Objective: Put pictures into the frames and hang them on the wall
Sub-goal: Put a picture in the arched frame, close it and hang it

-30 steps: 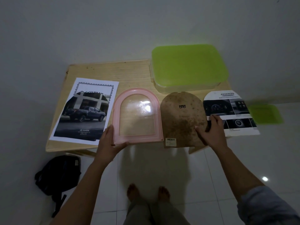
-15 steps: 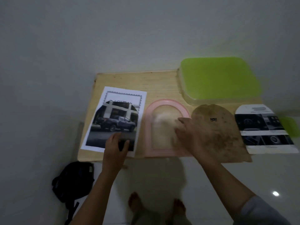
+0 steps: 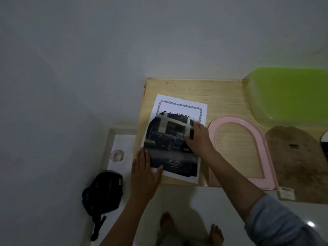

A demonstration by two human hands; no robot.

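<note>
Moved: your right hand (image 3: 198,139) crossed from pink frame (image 3: 234,118) to truck picture (image 3: 170,153).
Fingers: right seemingly pinches its edge; left hand (image 3: 143,174) lies flat.

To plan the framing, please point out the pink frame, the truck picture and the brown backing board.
pink frame (image 3: 232,118): head view, top of its arch rim.
truck picture (image 3: 177,157): head view, dark lower part.
brown backing board (image 3: 298,157): head view, its middle.

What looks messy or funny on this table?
The brown backing board stands out: it is blotched with dark stains, and its near end sticks out past the edge of the table. The truck picture lies over the white bordered sheet, hiding part of its heading.
</note>
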